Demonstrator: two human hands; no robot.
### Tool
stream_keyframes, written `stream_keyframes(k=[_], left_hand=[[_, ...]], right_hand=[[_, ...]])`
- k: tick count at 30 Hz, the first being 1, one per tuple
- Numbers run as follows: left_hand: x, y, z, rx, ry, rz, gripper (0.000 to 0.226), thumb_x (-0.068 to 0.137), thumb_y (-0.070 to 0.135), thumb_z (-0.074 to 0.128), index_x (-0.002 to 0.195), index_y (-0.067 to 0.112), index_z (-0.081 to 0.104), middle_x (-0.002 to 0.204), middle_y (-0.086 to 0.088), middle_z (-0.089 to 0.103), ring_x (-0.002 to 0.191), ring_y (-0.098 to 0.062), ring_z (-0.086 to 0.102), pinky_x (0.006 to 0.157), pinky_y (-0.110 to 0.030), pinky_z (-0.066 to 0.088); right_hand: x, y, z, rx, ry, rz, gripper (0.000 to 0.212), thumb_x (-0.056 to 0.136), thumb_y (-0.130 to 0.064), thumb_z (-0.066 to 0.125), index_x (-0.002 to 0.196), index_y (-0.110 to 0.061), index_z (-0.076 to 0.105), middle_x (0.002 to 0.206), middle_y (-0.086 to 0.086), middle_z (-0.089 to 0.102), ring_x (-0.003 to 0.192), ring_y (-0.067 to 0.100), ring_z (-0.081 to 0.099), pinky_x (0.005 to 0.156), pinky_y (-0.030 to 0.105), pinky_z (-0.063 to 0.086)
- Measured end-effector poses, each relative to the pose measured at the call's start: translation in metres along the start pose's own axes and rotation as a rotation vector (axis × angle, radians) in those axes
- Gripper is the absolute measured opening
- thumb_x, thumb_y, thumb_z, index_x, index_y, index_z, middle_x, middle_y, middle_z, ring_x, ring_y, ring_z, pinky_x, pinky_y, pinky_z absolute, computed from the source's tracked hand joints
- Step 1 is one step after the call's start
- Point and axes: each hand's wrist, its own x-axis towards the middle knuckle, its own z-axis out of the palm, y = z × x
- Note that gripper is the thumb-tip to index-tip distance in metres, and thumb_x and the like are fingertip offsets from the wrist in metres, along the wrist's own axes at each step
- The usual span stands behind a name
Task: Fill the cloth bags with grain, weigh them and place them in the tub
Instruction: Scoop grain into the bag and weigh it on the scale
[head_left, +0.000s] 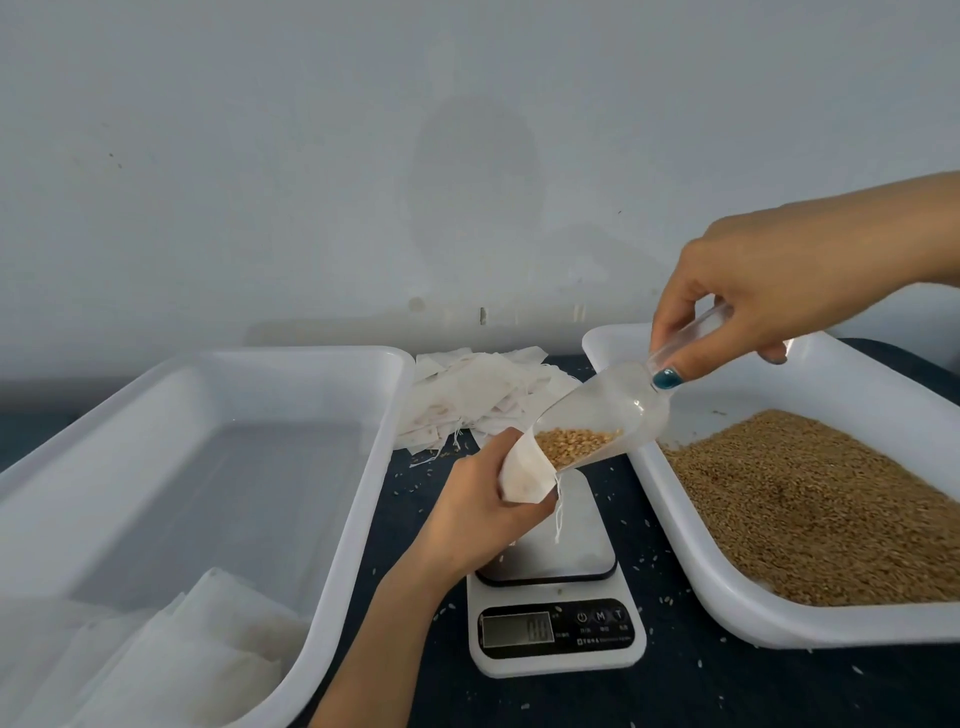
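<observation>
Above the digital scale (558, 597): grain (571, 444) ready to pour from a clear scoop (608, 415) into a cloth bag (524, 478).
The left hand (483, 499) grips the bag, mouth facing 2 o'clock. The right hand (769, 291) pinches the scoop handle, long axis sloping from 2 to 8 o'clock, lip at the mouth. The receiving tub (363, 467) lies at 9 o'clock.

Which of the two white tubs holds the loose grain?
The right tub, beside the scale: brown grain covers its floor. The left tub has only white bags in its near corner.
</observation>
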Motion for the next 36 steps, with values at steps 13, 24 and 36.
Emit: stream_keyframes(k=[13, 24, 36], left_hand=[[-0.001, 0.003, -0.001, -0.062, 0.013, 0.004, 0.028, 0.068, 0.047, 0.06, 0.095, 0.042, 0.054, 0.09, 0.015, 0.065, 0.08, -0.002, 0.061, 0.067, -0.021, 0.054], [-0.002, 0.01, -0.003, -0.314, -0.012, -0.054, 0.02, 0.083, 0.018, 0.05, 0.1, 0.025, 0.058, 0.068, 0.011, 0.062, 0.055, -0.005, 0.051, 0.056, -0.017, 0.047], [-0.001, 0.013, -0.006, -0.579, -0.028, -0.083, 0.044, 0.093, 0.046, 0.031, 0.095, 0.019, 0.065, 0.083, -0.006, 0.061, 0.066, -0.018, 0.056, 0.062, -0.028, 0.049]], right_hand=[[-0.013, 0.016, 0.018, 0.119, -0.018, 0.002, 0.038, 0.064, -0.076, 0.052, 0.09, -0.053, 0.068, 0.054, -0.012, 0.066, 0.042, 0.0, 0.054, 0.044, 0.01, 0.038], [-0.03, 0.091, 0.136, 0.775, 0.149, 0.09, 0.047, 0.072, -0.055, 0.056, 0.108, -0.029, 0.071, 0.088, 0.004, 0.071, 0.068, 0.015, 0.065, 0.06, 0.025, 0.055], [-0.026, 0.149, 0.196, 0.02, 0.236, 0.499, 0.058, 0.071, -0.075, 0.043, 0.105, -0.033, 0.065, 0.096, -0.012, 0.07, 0.08, -0.001, 0.062, 0.076, 0.019, 0.054]])
